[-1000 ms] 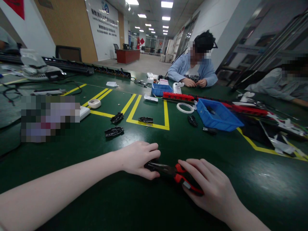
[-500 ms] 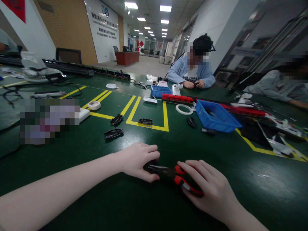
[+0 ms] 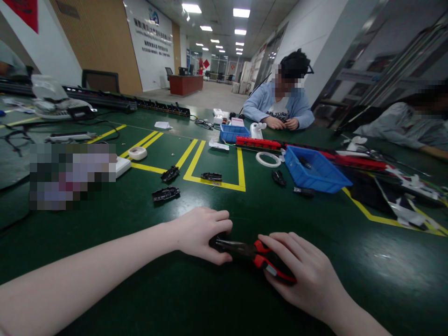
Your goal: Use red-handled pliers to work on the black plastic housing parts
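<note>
Red-and-black needle-nose pliers (image 3: pixel 257 254) are held by their handles in my right hand (image 3: pixel 304 270), with the jaws pointing left. Curled over the table, my left hand (image 3: pixel 203 235) grips a small black part (image 3: pixel 213 241), mostly hidden by the fingers. The plier tips reach into the gap between my left thumb and fingers, at the black part; whether they clamp it, I cannot tell. Beyond my left hand lie black plastic pieces: one ribbed piece (image 3: pixel 165 194), another piece (image 3: pixel 170 174) behind it, and a third piece (image 3: pixel 211 176) inside a yellow tape outline.
A blue bin (image 3: pixel 317 170) stands at right, with black pieces beside it and a white ring (image 3: pixel 268 159) to its left. Behind are a smaller blue bin (image 3: pixel 234 134) and a red bar (image 3: pixel 259 142). A tape roll (image 3: pixel 137 153) lies left. A co-worker (image 3: pixel 280 105) sits opposite.
My hands and the pliers look the same. Across the table, the co-worker's hands have shifted slightly.
</note>
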Available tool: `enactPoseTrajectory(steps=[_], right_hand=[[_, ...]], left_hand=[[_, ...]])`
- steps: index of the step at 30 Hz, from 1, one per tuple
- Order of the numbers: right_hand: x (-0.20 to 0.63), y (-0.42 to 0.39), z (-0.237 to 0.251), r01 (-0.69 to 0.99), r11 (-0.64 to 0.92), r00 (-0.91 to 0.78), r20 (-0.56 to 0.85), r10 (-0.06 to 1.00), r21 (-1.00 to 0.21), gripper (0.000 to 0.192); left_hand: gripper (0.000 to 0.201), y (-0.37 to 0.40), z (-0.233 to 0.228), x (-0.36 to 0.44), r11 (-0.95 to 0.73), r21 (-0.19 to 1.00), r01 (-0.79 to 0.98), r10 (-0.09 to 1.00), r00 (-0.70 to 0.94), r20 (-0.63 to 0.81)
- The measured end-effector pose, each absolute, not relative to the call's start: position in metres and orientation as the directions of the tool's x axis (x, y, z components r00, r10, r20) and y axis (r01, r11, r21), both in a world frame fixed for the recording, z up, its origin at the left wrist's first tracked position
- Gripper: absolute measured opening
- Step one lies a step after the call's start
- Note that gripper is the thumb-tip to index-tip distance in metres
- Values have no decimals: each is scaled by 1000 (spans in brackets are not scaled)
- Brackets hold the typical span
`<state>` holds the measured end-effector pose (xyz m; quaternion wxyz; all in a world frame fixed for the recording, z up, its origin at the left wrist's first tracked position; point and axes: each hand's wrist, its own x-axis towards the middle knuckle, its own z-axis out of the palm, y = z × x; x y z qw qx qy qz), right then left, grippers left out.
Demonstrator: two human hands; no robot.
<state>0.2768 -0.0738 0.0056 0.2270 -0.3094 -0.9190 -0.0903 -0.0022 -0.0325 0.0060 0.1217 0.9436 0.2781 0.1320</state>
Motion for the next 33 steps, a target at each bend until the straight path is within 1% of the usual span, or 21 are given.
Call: enactPoseTrajectory(steps=[9, 15, 17, 22, 28, 33], right_hand=[[276, -74, 5, 613, 790, -698, 476, 535, 11, 45], [272, -76, 13, 610, 788, -715, 484, 505, 79, 42], [273, -75, 13, 612, 786, -713, 488, 503, 85, 42], [275, -75, 8, 618, 785, -693, 507, 512, 53, 42], [279, -76, 15, 654, 755, -673, 488, 555, 44, 41], [279, -75, 17, 692, 722, -634, 476, 610, -4, 40]], left_hand=[[40, -33, 7, -2, -813, 310, 493, 558, 811, 174], [41, -33, 8, -2, -820, 289, 494, 551, 818, 166], [42, -33, 8, -2, -818, 296, 492, 552, 818, 165], [46, -31, 9, -4, -792, 358, 494, 571, 807, 149], [49, -31, 11, -7, -725, 485, 489, 620, 770, 151], [39, -30, 9, -8, -709, 507, 490, 641, 748, 174]])
